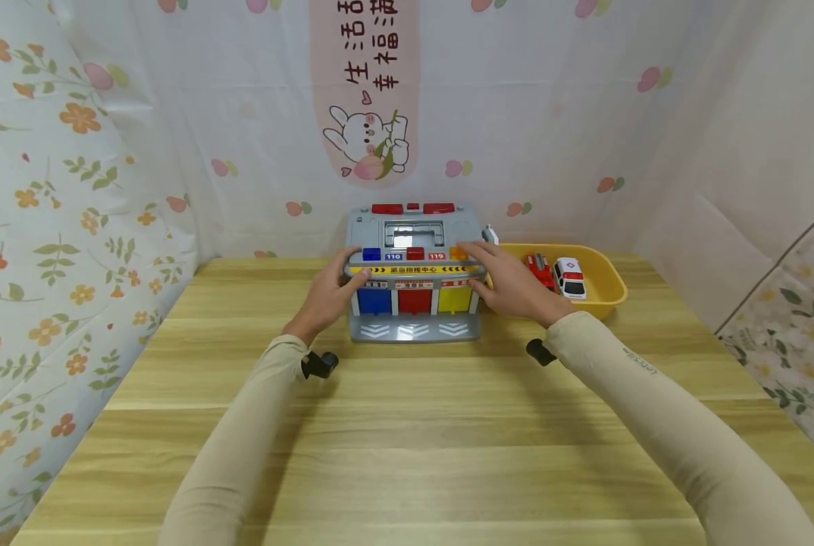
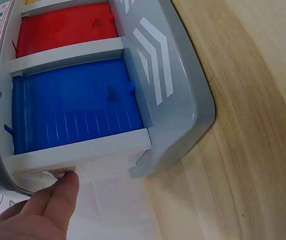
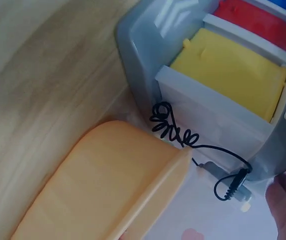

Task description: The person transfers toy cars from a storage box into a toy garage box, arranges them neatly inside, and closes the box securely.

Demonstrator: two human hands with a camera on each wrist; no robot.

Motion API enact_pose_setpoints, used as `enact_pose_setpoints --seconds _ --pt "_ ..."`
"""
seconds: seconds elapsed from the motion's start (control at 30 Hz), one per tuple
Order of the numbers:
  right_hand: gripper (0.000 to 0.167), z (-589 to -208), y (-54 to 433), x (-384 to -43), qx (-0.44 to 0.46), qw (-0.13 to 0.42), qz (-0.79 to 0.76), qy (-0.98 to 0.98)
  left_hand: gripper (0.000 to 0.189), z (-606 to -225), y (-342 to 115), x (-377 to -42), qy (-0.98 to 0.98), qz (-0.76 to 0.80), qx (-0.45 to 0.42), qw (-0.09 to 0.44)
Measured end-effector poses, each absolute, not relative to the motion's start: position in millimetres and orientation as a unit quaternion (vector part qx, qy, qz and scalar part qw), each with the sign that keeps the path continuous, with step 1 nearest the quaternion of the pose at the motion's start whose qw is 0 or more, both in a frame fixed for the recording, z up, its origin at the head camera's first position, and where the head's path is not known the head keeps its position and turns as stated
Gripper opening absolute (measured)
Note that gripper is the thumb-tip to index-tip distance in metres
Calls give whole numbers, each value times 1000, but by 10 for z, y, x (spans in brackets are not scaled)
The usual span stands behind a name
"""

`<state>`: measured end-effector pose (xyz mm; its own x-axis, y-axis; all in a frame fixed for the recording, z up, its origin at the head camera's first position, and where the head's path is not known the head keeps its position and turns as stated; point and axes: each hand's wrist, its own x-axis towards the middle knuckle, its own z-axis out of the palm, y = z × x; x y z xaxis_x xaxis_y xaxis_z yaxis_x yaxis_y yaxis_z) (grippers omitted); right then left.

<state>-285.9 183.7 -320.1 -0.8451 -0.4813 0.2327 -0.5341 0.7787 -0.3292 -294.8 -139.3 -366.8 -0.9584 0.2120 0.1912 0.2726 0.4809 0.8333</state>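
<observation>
A grey toy rescue garage (image 1: 414, 270) stands at the back of the table, its blue door (image 2: 78, 105), red door (image 1: 415, 301) and yellow door (image 3: 227, 72) all down. My left hand (image 1: 327, 294) grips the left end of its roof, with the thumb over the front edge; the left wrist view shows fingers tucked beneath the overhang. At the opposite end my right hand (image 1: 514, 285) holds the roof between fingers on top and a thumb in front. Beside the garage's right wall hangs a coiled black cord (image 3: 167, 122) tied to a small grey handset (image 3: 225, 180).
Just right of the garage, a yellow bin (image 1: 601, 284) holds a white toy ambulance (image 1: 570, 277) and a red toy vehicle (image 1: 540, 269). The wooden table (image 1: 407, 440) reaches a patterned cloth backdrop (image 1: 550, 129) behind and at both sides.
</observation>
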Motion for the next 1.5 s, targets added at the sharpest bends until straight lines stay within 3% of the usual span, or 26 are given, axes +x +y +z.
enact_pose_setpoints --seconds 0.43,0.77,1.5 --pt "59 -3146 1876 -2946 275 63 242 -928 48 -3542 -1332 -2976 -858 -505 -93 23" --pt "55 -3092 1938 -3044 249 -13 302 -920 49 -3512 -1306 -2995 -867 -487 -102 44" --pt "56 -3171 1916 -3061 242 -14 299 -923 55 -3542 -1369 -3027 -862 -498 -91 26"
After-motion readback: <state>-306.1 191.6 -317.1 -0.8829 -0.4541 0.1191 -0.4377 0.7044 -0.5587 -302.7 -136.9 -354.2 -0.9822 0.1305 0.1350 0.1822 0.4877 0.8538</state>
